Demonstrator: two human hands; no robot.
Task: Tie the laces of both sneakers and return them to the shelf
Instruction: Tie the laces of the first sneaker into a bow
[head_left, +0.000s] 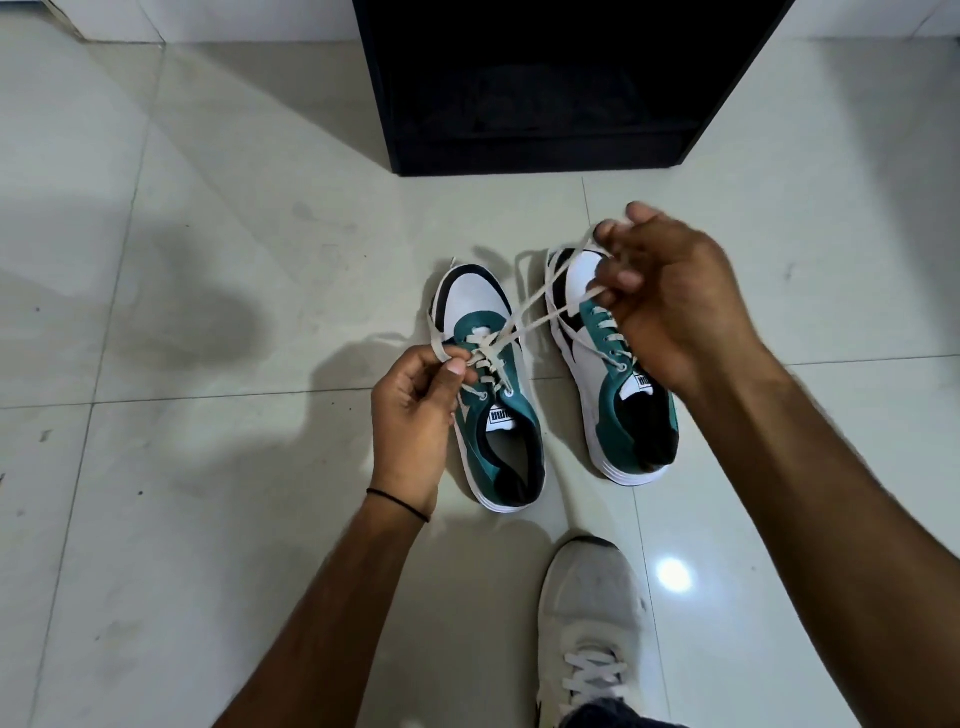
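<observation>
left hand pinches lace of left sneaker | right hand grips other end, raised over right sneaker | bare floor at frame left

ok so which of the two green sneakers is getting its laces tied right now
The left sneaker: both hands pull its laces taut from its eyelets. The right sneaker lies untouched beside it, partly behind the right hand.

Left hand low, right hand raised, both fingers pinched closed.
</observation>
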